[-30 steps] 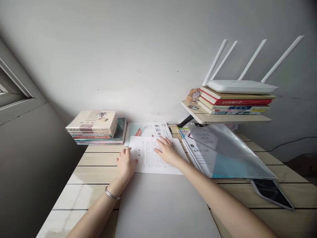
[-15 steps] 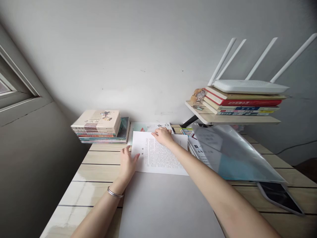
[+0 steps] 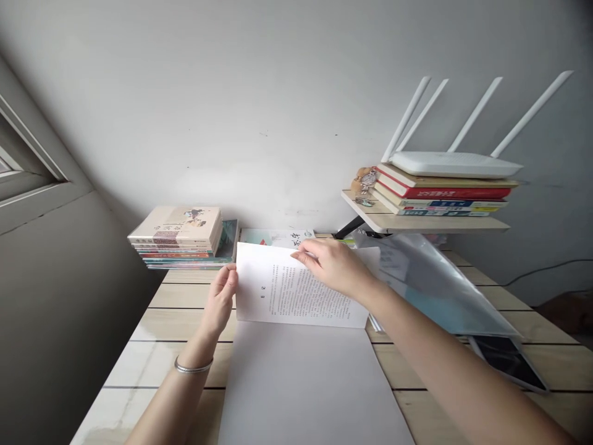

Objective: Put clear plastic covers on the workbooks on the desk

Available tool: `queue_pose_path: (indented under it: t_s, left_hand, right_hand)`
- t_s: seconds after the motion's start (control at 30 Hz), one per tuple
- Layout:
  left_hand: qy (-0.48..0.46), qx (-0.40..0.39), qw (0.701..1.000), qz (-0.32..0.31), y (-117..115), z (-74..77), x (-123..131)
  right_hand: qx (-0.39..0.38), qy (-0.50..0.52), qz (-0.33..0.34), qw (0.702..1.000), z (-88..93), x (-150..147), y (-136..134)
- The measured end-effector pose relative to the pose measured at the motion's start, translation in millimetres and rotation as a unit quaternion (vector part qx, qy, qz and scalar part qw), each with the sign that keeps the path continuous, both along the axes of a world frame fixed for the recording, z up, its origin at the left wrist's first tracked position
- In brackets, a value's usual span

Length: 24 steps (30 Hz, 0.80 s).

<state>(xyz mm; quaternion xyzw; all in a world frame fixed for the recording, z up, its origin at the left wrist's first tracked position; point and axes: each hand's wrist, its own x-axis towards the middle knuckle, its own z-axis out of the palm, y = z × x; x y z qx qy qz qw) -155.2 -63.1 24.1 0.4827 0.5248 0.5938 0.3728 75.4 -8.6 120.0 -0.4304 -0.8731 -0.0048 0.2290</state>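
An open booklet lies before me, its printed upper page (image 3: 301, 300) tilted up and its blank lower page (image 3: 306, 383) flat on the table. At the printed page's left edge, my left hand (image 3: 220, 300) is closed, with thumb and fingers pinching the paper. My right hand (image 3: 333, 266) reaches across the page and grips its far edge between thumb and fingers. Behind the page, the cover of another book (image 3: 278, 237) shows in part; the rest of it is hidden.
A pile of books (image 3: 176, 232) stands at the left by the wall. A small shelf (image 3: 417, 224) at the right carries books and a white router (image 3: 456, 164). Beneath it lie a clear plastic folder (image 3: 440, 296) and a phone (image 3: 507, 358) on the wooden table (image 3: 152, 315).
The printed page has risen from lying flatter. My left hand has closed on its left edge, and my right hand now pinches the far edge, its wrist shifted right. The view has turned slightly.
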Motion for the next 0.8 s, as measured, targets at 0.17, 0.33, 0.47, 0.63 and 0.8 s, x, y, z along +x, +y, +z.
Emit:
queue_pose_path:
  t_s: [0.17, 0.33, 0.47, 0.63, 0.8]
  left_hand:
    - [-0.066, -0.082, 0.990, -0.094, -3.8, 10.6, -12.7]
    - [0.100, -0.269, 0.940, -0.186, -1.4, 11.1, -28.8]
    - [0.172, -0.222, 0.960, -0.020, 11.2, -4.8, -25.5]
    - [0.089, -0.248, 0.963, 0.063, 36.4, -25.3, -14.4]
    - [0.044, -0.268, 0.959, 0.074, 57.3, -28.2, -7.4]
  right_hand:
    - [0.073, -0.056, -0.029, 0.995, -5.1, 4.4, -24.2]
    - [0.028, -0.117, -0.063, 0.991, -48.4, 3.7, -44.5]
    - [-0.057, -0.109, -0.051, 0.991, -96.7, 2.2, -54.6]
    - [-0.112, -0.054, -0.074, 0.989, -124.7, 2.2, -60.3]
    - [-0.131, -0.030, -0.102, 0.986, -115.8, -2.4, -43.9]
